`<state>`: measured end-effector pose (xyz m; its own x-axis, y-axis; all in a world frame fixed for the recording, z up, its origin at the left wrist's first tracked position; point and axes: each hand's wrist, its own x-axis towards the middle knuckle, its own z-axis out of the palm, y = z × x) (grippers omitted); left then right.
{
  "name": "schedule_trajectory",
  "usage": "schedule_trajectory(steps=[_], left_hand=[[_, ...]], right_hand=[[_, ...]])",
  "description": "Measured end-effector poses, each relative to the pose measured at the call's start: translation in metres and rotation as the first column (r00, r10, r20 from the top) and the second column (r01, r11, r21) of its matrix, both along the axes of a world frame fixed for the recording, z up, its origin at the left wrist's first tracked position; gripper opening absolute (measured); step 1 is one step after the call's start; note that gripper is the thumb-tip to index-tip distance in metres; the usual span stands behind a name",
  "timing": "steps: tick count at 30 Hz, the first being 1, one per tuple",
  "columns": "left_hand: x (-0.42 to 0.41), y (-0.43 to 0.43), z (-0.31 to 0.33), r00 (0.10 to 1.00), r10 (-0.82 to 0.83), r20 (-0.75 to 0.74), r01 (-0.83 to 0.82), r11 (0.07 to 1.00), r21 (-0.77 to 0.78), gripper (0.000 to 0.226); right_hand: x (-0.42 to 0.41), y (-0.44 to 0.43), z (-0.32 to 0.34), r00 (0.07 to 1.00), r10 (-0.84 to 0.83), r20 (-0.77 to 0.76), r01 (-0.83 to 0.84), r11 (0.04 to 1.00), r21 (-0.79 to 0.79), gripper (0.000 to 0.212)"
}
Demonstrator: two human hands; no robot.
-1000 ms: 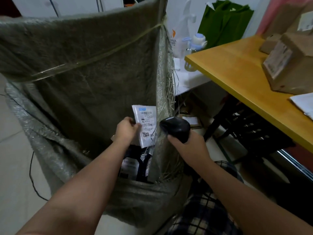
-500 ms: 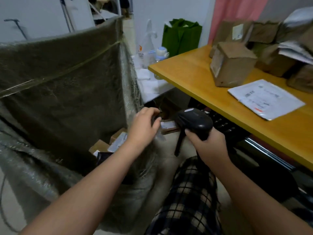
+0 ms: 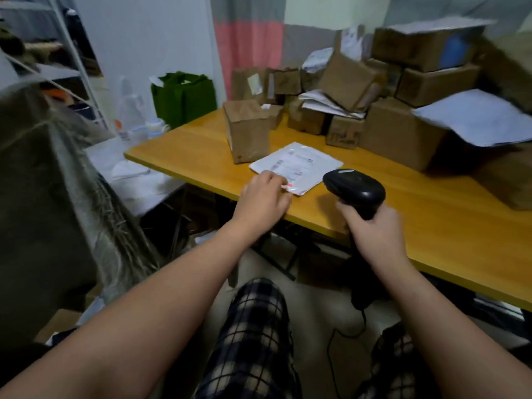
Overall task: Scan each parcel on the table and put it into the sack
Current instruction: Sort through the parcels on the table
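Head view: the sack [image 3: 43,203] stands at far left; the left hand [image 3: 263,197], loosely curled and holding nothing, reaches the white flat parcel [image 3: 296,167] at the table [image 3: 460,226] edge (pinch that near corner, label up); the right hand [image 3: 374,234] grips the scanner [image 3: 354,190]

Print on the white mailer's [image 3: 296,166] label and the boxes' [image 3: 247,131] stickers is too blurred to read.

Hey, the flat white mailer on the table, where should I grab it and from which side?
Pinch the near corner of the flat white mailer, coming from the table's front edge. It lies flat, so its faces offer nothing, and the left hand is already there.
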<state>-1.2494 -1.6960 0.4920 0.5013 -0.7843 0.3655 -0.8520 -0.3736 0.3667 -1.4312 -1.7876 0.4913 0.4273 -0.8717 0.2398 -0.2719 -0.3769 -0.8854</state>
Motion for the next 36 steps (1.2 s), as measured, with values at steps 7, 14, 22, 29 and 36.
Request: schedule_trajectory(steps=[7, 14, 22, 29, 36], left_hand=[[-0.002, -0.034, 0.003, 0.991, -0.118, -0.057, 0.131, 0.923, 0.361, 0.066], [0.006, -0.008, 0.002, 0.909, -0.321, -0.267, 0.369, 0.916, 0.154, 0.039], [-0.007, -0.011, 0.002, 0.965, 0.237, -0.109, -0.206, 0.95, 0.235, 0.067], [-0.002, -0.029, 0.008, 0.851, 0.246, -0.464, -0.216, 0.969, 0.117, 0.044], [-0.008, -0.01, 0.04, 0.781, -0.21, -0.588, -0.108, 0.882, -0.458, 0.023]], right_hand=[[-0.01, -0.006, -0.003, 0.991, -0.024, 0.13, 0.01, 0.995, 0.102, 0.019], [-0.027, -0.007, -0.001, 0.997, -0.011, 0.074, 0.01, 1.0, 0.006, 0.042], [-0.025, -0.008, -0.006, 0.971, 0.126, -0.205, -0.122, 0.992, 0.034, 0.032], [-0.024, 0.003, -0.005, 0.975, 0.023, -0.219, -0.033, 0.999, -0.043, 0.023], [-0.039, 0.011, 0.014, 0.973, 0.131, 0.189, -0.158, 0.978, 0.137, 0.009]])
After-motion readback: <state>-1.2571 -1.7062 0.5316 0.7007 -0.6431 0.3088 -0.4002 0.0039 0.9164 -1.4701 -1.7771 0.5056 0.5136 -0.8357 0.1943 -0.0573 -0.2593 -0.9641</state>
